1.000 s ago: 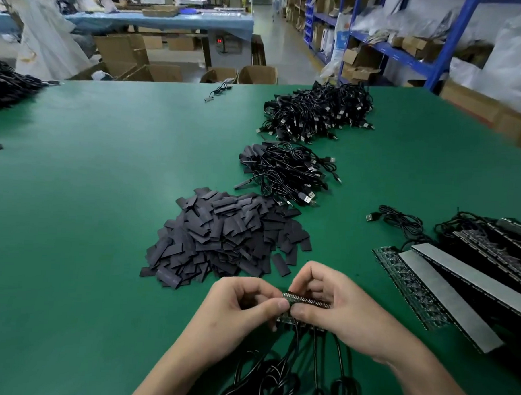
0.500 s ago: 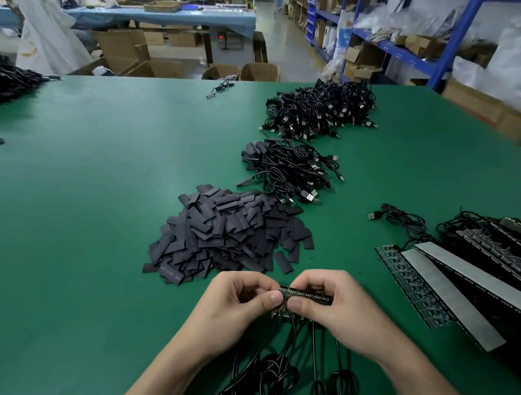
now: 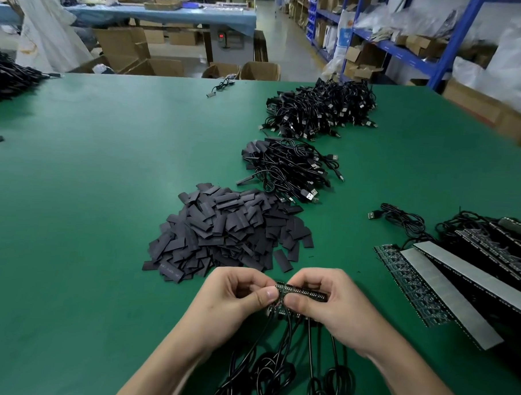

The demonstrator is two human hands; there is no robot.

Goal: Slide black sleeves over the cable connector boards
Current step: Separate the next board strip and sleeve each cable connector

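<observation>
A wide green table point(image 3: 88, 219) fills the view. At one o'clock sprawls a heap of black cables point(image 3: 319, 110), and the pile of black sleeves point(image 3: 227, 234) sits at the centre. Panel strips point(image 3: 458, 280) lie at four o'clock. At six o'clock the left hand point(image 3: 231, 300) and right hand point(image 3: 338, 302) each pinch the strip of connector boards point(image 3: 304, 291) between thumb and curled fingers, just above the table, its leads point(image 3: 276, 362) trailing back toward the person.

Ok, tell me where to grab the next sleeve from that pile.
Take the loose sleeve at the near edge of the pile. It lies flat and mostly clear of the others, so come from above and pinch its two long edges.
</observation>
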